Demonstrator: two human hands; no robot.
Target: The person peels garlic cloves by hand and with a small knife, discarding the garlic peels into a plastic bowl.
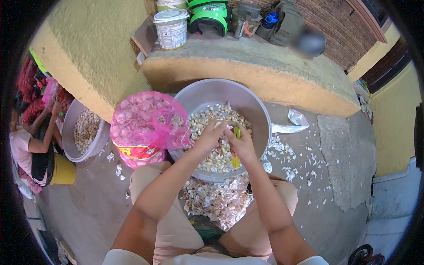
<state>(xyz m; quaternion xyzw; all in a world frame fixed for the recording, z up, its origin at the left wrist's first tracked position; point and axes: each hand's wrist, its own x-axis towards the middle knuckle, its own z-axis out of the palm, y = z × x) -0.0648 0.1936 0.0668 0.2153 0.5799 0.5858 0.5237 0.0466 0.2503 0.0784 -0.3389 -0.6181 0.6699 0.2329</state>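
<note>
A wide greyish-purple plastic tub [260, 106] stands before me, its bottom covered with garlic cloves [211, 164]. Both hands are together above them. My left hand [214, 134] pinches a small whitish piece of garlic [229, 127] with its fingertips. From the other side my right hand [240, 143] closes on the same piece. Bright yellow parts of an object [236, 162] show beside and below the right hand; its kind is mostly hidden. Touching the tub on the left is a pink mesh bag [145, 119] full of garlic bulbs.
Papery garlic skins [216, 198] are heaped between my legs, with more scattered on the floor to the right. At left a person [33, 145] sits by another tub [84, 152] of garlic. A concrete ledge [247, 73] behind holds a bucket [171, 33], green helmet [210, 20] and backpack [282, 22].
</note>
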